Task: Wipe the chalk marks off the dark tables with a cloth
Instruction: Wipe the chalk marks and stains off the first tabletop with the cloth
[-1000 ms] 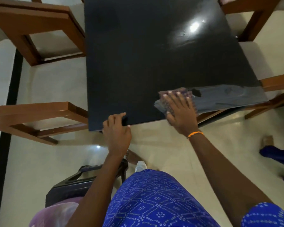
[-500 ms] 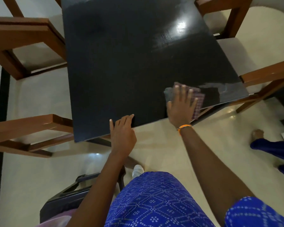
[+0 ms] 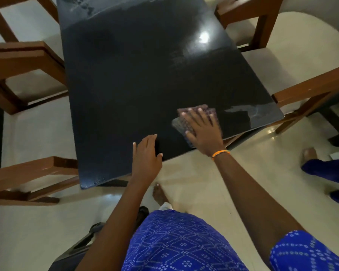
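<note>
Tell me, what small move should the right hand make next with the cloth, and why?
Probably slide the cloth to the right, toward the near right corner of the table. The right hand presses it flat there, and a pale chalk smear lies just beside it. The left hand rests on the near edge.

No writing, label, brand, number or sign can be read anywhere from where I stand. The dark table (image 3: 137,85) carries only pale smears of chalk (no letters or figures can be made out in them). The cloth (image 3: 199,114) shows a small check and the blue garment (image 3: 180,243) a printed pattern of dots and lines, neither forming words.
</note>
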The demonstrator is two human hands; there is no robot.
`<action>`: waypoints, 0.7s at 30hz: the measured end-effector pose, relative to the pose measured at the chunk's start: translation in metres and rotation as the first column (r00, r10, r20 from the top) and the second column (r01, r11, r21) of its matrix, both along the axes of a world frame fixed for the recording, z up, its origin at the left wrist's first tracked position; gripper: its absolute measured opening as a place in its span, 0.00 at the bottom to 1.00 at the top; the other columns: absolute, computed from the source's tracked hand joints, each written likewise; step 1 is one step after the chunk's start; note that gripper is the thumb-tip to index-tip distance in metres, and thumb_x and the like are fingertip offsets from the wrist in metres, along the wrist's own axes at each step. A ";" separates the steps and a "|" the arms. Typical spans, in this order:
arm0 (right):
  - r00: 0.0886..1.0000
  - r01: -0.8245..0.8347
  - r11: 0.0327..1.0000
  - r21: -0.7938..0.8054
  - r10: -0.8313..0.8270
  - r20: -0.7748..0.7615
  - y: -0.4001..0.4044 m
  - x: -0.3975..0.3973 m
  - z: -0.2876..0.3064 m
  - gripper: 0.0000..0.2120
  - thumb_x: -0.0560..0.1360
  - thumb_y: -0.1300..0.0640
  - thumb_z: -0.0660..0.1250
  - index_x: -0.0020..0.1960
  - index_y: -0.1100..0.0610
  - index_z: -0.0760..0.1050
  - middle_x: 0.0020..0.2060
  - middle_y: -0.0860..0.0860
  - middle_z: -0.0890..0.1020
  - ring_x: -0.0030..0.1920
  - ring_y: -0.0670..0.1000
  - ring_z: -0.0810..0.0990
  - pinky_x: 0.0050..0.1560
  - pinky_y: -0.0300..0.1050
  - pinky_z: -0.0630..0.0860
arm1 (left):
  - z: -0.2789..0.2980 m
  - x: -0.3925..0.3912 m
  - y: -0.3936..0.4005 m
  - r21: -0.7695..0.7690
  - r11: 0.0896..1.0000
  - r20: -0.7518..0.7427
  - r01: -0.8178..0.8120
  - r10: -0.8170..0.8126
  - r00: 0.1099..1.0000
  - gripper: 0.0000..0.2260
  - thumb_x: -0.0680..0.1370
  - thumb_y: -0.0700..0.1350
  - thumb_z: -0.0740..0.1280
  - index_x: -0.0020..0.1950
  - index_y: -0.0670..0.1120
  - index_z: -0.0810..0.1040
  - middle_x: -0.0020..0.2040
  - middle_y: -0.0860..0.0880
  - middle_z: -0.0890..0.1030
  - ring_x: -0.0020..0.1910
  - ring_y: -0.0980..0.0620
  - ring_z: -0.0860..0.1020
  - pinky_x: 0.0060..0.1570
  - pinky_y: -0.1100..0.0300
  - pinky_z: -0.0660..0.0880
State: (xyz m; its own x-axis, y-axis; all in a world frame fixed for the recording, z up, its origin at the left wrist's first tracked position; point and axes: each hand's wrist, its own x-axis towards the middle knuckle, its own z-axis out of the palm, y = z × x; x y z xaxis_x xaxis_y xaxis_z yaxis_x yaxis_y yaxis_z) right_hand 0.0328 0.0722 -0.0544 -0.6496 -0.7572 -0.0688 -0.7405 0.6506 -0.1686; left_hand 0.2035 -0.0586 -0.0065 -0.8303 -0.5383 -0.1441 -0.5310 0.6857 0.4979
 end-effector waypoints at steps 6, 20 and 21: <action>0.916 0.400 0.916 0.010 -0.400 0.020 0.066 -0.084 0.001 0.29 0.79 0.48 0.56 0.76 0.46 0.50 0.77 0.50 0.55 0.76 0.57 0.52 0.74 0.62 0.46 | -0.006 -0.044 -0.002 -0.036 0.991 0.073 0.128 -0.125 0.989 0.28 0.77 0.46 0.64 0.74 0.46 0.58 0.74 0.47 0.63 0.74 0.49 0.60 0.73 0.46 0.42; 0.993 0.108 0.994 0.027 -0.110 0.048 -0.039 -0.007 -0.003 0.30 0.77 0.44 0.54 0.76 0.44 0.47 0.78 0.49 0.50 0.77 0.58 0.46 0.73 0.61 0.42 | -0.013 -0.078 -0.019 -0.146 0.988 0.044 0.044 -0.038 0.998 0.29 0.75 0.38 0.61 0.74 0.45 0.56 0.68 0.43 0.67 0.68 0.43 0.65 0.73 0.41 0.48; 0.997 0.059 0.998 0.019 -0.060 0.052 -0.040 -0.005 -0.004 0.30 0.77 0.44 0.53 0.76 0.43 0.47 0.77 0.49 0.51 0.77 0.57 0.46 0.74 0.60 0.42 | -0.013 -0.082 -0.017 -0.143 0.989 0.026 0.029 -0.026 0.999 0.29 0.74 0.38 0.60 0.74 0.44 0.56 0.69 0.43 0.67 0.69 0.42 0.64 0.73 0.41 0.48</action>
